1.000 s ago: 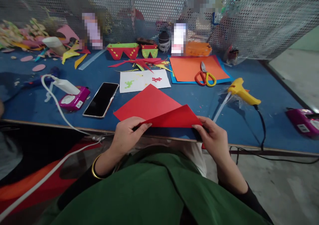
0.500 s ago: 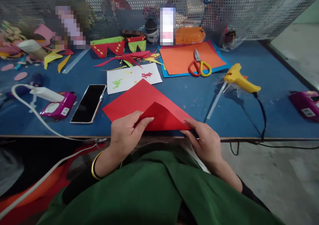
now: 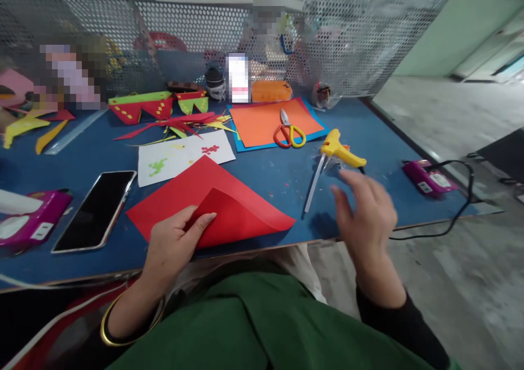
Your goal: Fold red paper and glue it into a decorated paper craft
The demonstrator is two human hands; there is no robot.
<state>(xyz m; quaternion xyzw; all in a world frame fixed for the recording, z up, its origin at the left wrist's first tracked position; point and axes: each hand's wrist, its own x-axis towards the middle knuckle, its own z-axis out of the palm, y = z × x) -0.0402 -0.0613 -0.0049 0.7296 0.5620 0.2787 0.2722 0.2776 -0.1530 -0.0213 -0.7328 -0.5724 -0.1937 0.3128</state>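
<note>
A large red paper sheet (image 3: 241, 209) lies at the table's front edge, its near part curled over on itself. My left hand (image 3: 178, 242) pinches the folded part between thumb and fingers. Raised off the sheet to the right, my right hand (image 3: 366, 212) has its thumb and fingers apart and holds nothing. Just beyond its fingers rests a yellow glue gun (image 3: 341, 150) with a clear glue stick (image 3: 314, 187) in its back end. Scissors (image 3: 289, 132) with red and yellow handles lie on orange paper (image 3: 256, 121).
A phone (image 3: 96, 212) lies left of the red sheet. Behind are a white card (image 3: 184, 154), paper scraps (image 3: 180, 124) and red-green cutouts (image 3: 141, 108). Purple power sockets sit at the far left (image 3: 36, 217) and right (image 3: 429, 179). A mesh panel (image 3: 196, 26) stands behind.
My right hand has let go of the red sheet and moved right, toward the glue gun. My left hand still grips the sheet. The view has turned to the right.
</note>
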